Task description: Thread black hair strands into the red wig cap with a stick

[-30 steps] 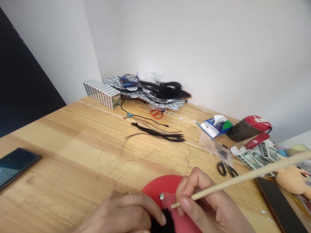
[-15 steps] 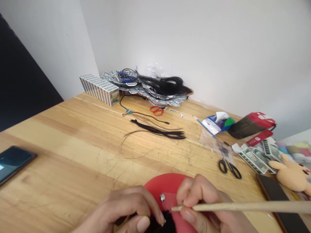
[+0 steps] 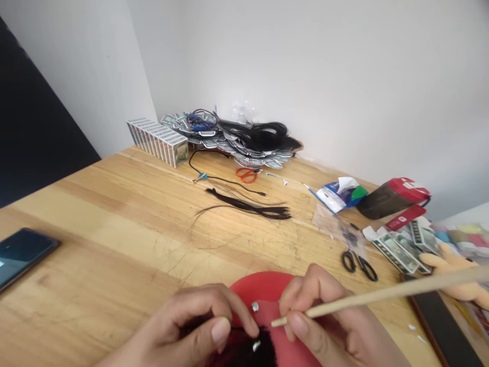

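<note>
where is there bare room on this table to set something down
The widest free patch lies on the left, bordered by the phone, row of boxes and left hand. The right side is crowded with black scissors, loose boxes and a toy.

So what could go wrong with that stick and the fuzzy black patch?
The stick in the right hand has its tip close to the fingertips of the left hand, so a slip might poke one. Also, a shiny bit shows against the fuzzy black patch, close to those same fingertips, so if it's loose it could maybe get knocked away.
</note>
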`<move>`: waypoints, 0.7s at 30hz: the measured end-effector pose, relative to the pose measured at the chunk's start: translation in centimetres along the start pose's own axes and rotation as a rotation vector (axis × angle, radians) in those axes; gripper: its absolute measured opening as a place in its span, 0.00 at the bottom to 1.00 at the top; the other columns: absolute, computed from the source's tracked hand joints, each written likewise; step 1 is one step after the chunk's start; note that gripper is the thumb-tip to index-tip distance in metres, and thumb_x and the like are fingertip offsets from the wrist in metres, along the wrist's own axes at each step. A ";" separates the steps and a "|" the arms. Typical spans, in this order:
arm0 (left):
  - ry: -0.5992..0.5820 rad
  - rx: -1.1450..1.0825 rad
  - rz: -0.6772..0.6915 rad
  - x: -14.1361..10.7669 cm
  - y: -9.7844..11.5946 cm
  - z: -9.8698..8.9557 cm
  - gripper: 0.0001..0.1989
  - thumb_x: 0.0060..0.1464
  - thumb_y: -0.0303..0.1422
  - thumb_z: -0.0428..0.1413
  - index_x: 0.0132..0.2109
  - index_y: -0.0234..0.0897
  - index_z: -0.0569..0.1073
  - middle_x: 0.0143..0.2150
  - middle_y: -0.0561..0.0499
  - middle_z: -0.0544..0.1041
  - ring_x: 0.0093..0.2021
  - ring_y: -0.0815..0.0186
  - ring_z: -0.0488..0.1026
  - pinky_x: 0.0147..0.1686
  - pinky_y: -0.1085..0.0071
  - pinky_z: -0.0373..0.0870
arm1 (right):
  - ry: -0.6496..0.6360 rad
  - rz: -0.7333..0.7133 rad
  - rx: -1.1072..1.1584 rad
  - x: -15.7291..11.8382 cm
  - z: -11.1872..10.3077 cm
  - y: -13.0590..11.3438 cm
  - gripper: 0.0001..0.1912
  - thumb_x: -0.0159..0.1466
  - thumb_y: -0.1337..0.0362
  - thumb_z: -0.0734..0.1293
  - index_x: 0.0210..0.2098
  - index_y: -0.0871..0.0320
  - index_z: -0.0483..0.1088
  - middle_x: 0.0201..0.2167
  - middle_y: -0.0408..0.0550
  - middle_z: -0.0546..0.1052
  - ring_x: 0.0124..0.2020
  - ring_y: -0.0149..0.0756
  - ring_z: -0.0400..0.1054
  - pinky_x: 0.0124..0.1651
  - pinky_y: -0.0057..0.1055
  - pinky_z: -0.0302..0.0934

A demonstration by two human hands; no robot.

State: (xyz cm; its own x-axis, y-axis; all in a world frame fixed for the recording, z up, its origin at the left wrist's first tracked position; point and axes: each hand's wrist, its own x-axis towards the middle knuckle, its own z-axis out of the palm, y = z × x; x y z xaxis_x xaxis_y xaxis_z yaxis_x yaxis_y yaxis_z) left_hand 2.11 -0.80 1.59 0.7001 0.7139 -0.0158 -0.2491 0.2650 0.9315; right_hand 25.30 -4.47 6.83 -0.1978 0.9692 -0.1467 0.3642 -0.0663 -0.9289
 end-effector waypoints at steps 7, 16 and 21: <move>0.094 -0.216 -0.106 0.5 -0.6 -0.6 0.19 0.61 0.44 0.60 0.31 0.33 0.74 0.43 0.48 0.77 0.20 0.80 0.65 0.24 0.78 0.60 | -0.004 0.058 0.115 0.3 -0.1 -0.7 0.16 0.69 0.49 0.66 0.31 0.52 0.69 0.28 0.44 0.76 0.31 0.36 0.69 0.34 0.29 0.61; 0.063 -0.332 -0.141 0.2 0.0 -0.7 0.16 0.62 0.44 0.59 0.35 0.34 0.74 0.46 0.47 0.80 0.18 0.80 0.66 0.28 0.76 0.62 | 0.012 -0.007 -0.053 -0.2 0.4 0.5 0.15 0.70 0.52 0.64 0.31 0.53 0.69 0.28 0.45 0.74 0.31 0.39 0.71 0.34 0.32 0.62; 0.004 -0.347 -0.083 0.3 -0.6 -0.8 0.15 0.65 0.42 0.57 0.36 0.34 0.71 0.45 0.44 0.81 0.20 0.77 0.71 0.31 0.74 0.65 | 0.006 -0.009 -0.021 0.0 0.5 0.3 0.16 0.70 0.50 0.64 0.31 0.53 0.70 0.29 0.45 0.75 0.31 0.39 0.71 0.35 0.33 0.63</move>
State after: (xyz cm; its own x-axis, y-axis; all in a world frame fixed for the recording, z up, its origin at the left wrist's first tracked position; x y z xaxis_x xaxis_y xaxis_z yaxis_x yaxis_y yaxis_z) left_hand 2.00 -0.23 0.76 0.7247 0.6834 -0.0882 -0.4048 0.5257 0.7482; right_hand 24.98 -4.61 6.34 -0.1956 0.9712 -0.1359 0.3811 -0.0524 -0.9230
